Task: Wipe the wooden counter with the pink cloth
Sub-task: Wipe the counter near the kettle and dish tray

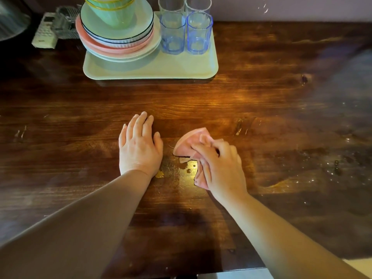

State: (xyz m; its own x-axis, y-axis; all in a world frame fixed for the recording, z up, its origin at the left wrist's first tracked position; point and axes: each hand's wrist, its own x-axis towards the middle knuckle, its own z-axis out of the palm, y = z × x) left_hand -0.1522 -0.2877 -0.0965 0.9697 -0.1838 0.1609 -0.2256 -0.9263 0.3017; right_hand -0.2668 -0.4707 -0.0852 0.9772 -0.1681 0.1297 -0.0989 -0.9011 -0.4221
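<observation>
The right hand (219, 164) covers most of the pink cloth (186, 147) and is motion-blurred. The stacked cups (110, 11) and the two rear glasses (184, 5) near the counter's (261, 93) far edge are cropped by the top edge. A dark object (12, 17) at the far left corner is cut off and unidentifiable.

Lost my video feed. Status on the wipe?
Left hand flat on wooden counter. Right hand grips pink cloth. Droplets beside cloth. Tray far back, no obstruction.

The right hand (219, 164) holds the pink cloth (188, 148) on the brown table (261, 93). The left hand (140, 146) lies flat beside it. A tray (151, 69) has plates (116, 41) and glasses (185, 31).
</observation>
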